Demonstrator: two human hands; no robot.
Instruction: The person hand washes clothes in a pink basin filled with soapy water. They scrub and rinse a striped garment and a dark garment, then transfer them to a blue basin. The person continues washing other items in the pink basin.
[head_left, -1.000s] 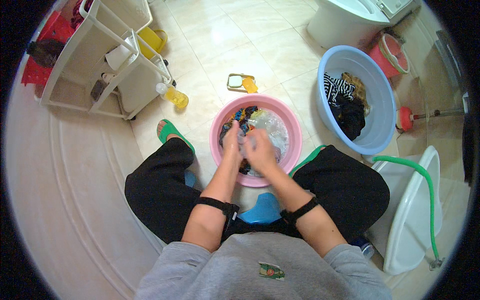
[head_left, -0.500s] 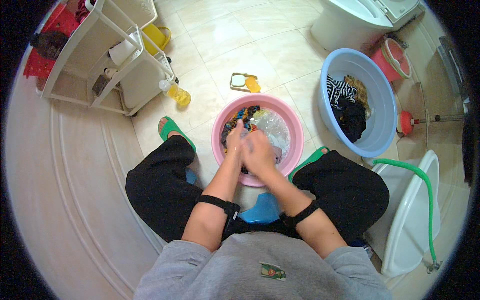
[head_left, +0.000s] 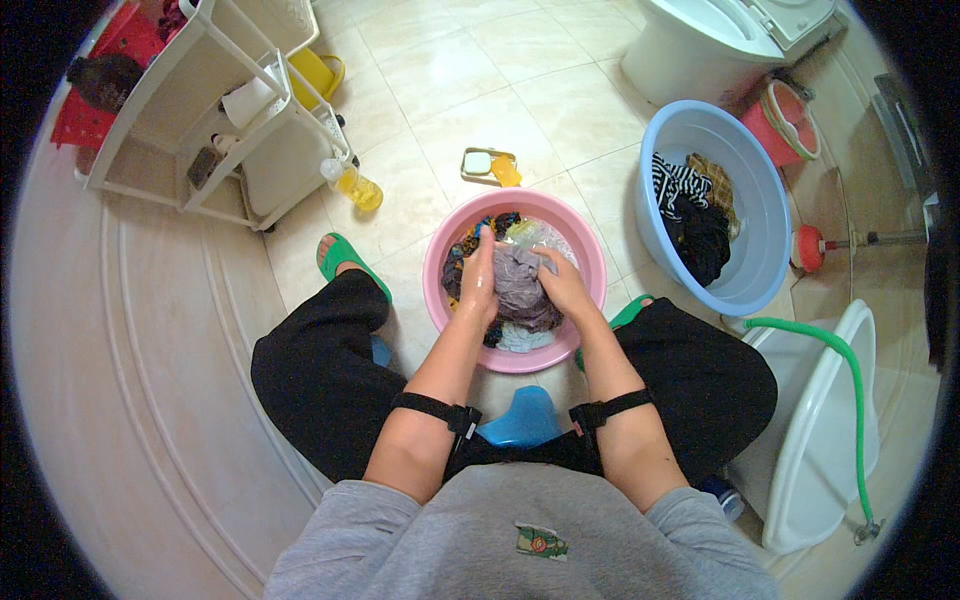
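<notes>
Between my knees stands a pink basin (head_left: 434,283) holding wet clothes and sudsy water. A wet greyish-purple cloth (head_left: 524,288) is bunched between my two hands above the basin. My left hand (head_left: 481,278) has its thumb pointing up and its other fingers around the cloth's left side. My right hand (head_left: 564,284) grips the cloth's right edge, fingers bent over it. Around the cloth lie a dark patterned garment (head_left: 463,255) on the left and a pale blue cloth (head_left: 526,337) at the near side.
Beyond the basin sits a soap dish (head_left: 482,177) with a white and a yellow soap bar. A yellow liquid bottle (head_left: 358,188) lies left. To the right are a blue basin (head_left: 655,215) of clothes, a toilet (head_left: 690,55) and a green hose (head_left: 850,360). A white shelf rack (head_left: 190,190) stands left.
My hands were pressed together, the right one blurred by motion. They have moved apart, my right hand shifting right, and the greyish-purple cloth is now spread between them.
</notes>
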